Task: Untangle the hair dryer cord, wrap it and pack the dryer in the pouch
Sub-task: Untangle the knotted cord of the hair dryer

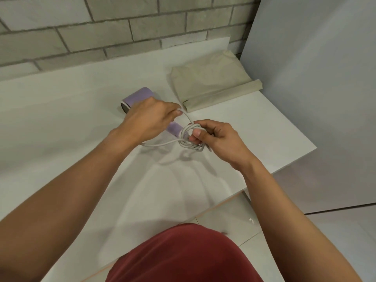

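Observation:
A lilac hair dryer (pixel 136 98) lies on the white table (pixel 61 110), its barrel pointing left and its handle running toward me under my left hand. Its pale grey cord (pixel 189 137) is gathered into several small loops by the handle's end. My right hand (pixel 217 139) pinches that bundle of loops between thumb and fingers. My left hand (pixel 149 119) sits over the dryer's handle and pinches a strand of cord that runs from its fingertips down to the bundle. A beige fabric pouch (pixel 211 84) lies flat beyond the hands, at the back right of the table.
A grey brick wall (pixel 101 27) stands behind the table. A pale panel (pixel 315 78) rises at the right, close to the pouch. The table's right edge drops to a tiled floor (pixel 244 220).

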{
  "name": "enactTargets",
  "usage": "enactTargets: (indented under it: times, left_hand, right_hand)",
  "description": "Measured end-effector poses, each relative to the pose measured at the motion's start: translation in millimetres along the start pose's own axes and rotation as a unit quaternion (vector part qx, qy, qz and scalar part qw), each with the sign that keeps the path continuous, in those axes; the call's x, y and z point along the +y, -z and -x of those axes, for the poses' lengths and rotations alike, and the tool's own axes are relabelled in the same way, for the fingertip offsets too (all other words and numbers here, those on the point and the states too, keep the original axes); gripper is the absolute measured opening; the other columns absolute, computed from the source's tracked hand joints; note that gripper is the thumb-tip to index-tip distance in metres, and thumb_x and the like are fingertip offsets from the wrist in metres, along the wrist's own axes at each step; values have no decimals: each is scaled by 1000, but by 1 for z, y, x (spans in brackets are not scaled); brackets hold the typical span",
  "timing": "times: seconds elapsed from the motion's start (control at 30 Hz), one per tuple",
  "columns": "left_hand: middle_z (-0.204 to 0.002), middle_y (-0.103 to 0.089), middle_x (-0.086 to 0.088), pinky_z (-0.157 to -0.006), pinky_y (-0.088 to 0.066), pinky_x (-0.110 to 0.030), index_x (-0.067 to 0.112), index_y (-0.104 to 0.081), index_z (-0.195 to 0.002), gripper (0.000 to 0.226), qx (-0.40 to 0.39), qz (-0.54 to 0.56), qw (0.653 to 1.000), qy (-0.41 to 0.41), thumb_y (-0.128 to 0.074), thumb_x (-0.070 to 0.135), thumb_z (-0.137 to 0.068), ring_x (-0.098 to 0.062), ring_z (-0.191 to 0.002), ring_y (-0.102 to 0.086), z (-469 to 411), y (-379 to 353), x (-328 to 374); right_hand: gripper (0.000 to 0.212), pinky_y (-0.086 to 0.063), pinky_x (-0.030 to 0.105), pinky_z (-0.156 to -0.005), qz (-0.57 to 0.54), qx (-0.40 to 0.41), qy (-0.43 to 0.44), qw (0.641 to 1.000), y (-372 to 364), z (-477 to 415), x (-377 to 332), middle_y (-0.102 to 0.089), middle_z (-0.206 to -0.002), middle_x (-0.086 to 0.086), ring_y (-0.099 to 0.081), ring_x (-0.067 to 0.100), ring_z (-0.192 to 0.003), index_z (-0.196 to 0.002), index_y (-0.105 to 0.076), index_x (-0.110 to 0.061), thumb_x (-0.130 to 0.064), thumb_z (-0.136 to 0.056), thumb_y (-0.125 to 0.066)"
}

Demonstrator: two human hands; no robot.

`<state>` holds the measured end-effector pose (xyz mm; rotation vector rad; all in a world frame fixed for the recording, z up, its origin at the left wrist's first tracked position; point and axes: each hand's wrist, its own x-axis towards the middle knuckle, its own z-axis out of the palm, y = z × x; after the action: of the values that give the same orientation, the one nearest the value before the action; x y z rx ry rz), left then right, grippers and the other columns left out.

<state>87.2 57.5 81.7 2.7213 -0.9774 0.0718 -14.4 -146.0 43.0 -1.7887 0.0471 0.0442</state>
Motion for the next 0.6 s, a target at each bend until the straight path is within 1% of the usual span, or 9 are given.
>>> enactTargets:
  times: [0.1, 0.17, 0.2, 0.27, 0.33, 0.37, 0.47, 0.53, 0.6]
  left_hand:
    - [-92, -75, 9, -74, -56, -44, 30, -71, -104, 37, 35, 90, 993, 63, -39, 49, -104, -23, -91, -71, 5, -8, -6]
    - [-104, -76, 2, -79, -56, -43, 29, -71, -116, 27, 50, 67, 994, 66, -48, 39, -105, -29, -102, -68, 6, -11, -9]
    - [-117, -74, -3, -85, -55, -43, 27, -67, -129, 30, 63, 55, 996, 40, -54, 34, -103, -32, -111, -65, 7, -12, -10]
    - [-136, -64, -4, -101, -48, -43, 24, -55, -146, 48, 65, 30, 993, -91, -64, 28, -99, -30, -126, -58, 9, -10, -11]
    - [-135, -65, 0, -105, -47, -46, 25, -59, -142, 42, 50, -29, 977, -204, -60, 32, -100, -28, -127, -58, 7, -12, -10]
    - [-127, -70, 2, -98, -51, -48, 27, -64, -136, 37, 45, -51, 974, -214, -52, 36, -102, -29, -118, -63, 7, -13, -9]
    - [-106, -76, 5, -69, -56, -44, 31, -71, -122, 46, 87, -33, 981, -172, -34, 51, -103, -31, -92, -71, 9, -16, -8]
    - [-102, -76, 5, -61, -55, -39, 27, -74, -116, 44, 159, -9, 978, -132, -38, 50, -105, -30, -86, -73, 10, -18, -8]
    - [-97, -77, 3, -61, -55, -41, 24, -75, -111, 37, 221, 42, 972, -70, -46, 46, -105, -29, -84, -73, 9, -18, -3]
  right_hand:
    - [13, -56, 32, -89, 39, 7, 17, 999, 2, -1, -3, -78, -92, 5, -72, 15, -89, -108, -76, -15, -18, -104, -64]
    - [14, -54, 26, -79, 62, 7, 18, 998, 0, -1, -5, -77, -90, 4, -70, 13, -84, -107, -76, -16, -17, -104, -62]
    - [14, -53, 23, -77, 72, 1, 17, 997, -1, -1, -6, -76, -89, 4, -70, 15, -83, -107, -75, -16, -17, -104, -62]
    - [14, -54, 27, -79, 85, -11, 18, 996, -5, -2, -7, -77, -90, 4, -72, 21, -86, -108, -75, -15, -17, -104, -62]
    - [14, -56, 33, -84, 92, -12, 20, 996, -6, -3, -7, -77, -91, 3, -72, 22, -89, -109, -75, -15, -16, -104, -62]
    - [14, -56, 33, -85, 90, -6, 19, 996, -6, -2, -7, -78, -92, 2, -73, 21, -89, -109, -76, -15, -17, -104, -63]
    - [13, -57, 39, -89, 75, 16, 19, 997, -3, -1, -7, -78, -94, 3, -73, 21, -93, -107, -77, -17, -21, -103, -65]
    - [12, -57, 46, -93, 64, 28, 16, 997, -2, -1, -6, -78, -97, 4, -73, 27, -96, -107, -77, -20, -21, -102, -66]
    - [13, -57, 49, -94, 56, 31, 14, 998, -3, -1, -5, -78, -99, 5, -73, 29, -97, -109, -76, -21, -21, -103, -65]
